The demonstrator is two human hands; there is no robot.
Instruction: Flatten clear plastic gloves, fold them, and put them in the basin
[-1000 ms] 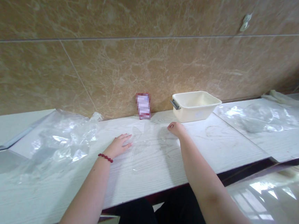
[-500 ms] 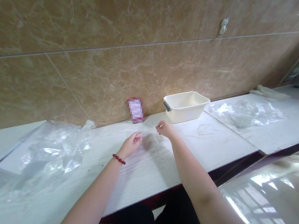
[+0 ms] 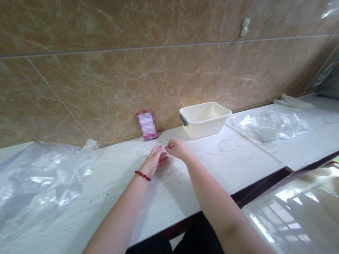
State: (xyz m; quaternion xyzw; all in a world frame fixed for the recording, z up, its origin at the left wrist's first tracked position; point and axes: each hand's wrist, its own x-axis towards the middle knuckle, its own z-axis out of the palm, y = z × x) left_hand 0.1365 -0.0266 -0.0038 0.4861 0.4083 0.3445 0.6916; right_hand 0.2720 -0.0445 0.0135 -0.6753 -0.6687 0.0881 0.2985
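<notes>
My left hand [image 3: 155, 159], with a red bead bracelet [image 3: 142, 175] on its wrist, is just above the white tabletop [image 3: 213, 174]. Its fingers are apart and nothing shows in them. Close by on the right is my right hand [image 3: 178, 149], thumb and fingertips drawn together in a pinch. Whatever it may hold is too small to make out. The fingertips of both hands nearly meet. Behind them, a blurred-out red-edged rectangular object [image 3: 147, 124] leans on the wall. A cream plastic basin [image 3: 206, 128] with a grey handle stands beyond my right hand.
Crumpled clear plastic sheeting [image 3: 49, 176] covers the left part of the table. More clear plastic [image 3: 272, 126] and a pale cloth-like item [image 3: 293, 101] lie at the right. The brown marble wall [image 3: 102, 85] bounds the back. A shiny plastic-like surface [image 3: 301, 217] is at lower right.
My left hand has moved right, toward my right hand, and the gap between them has narrowed. The view has shifted slightly to the right.
</notes>
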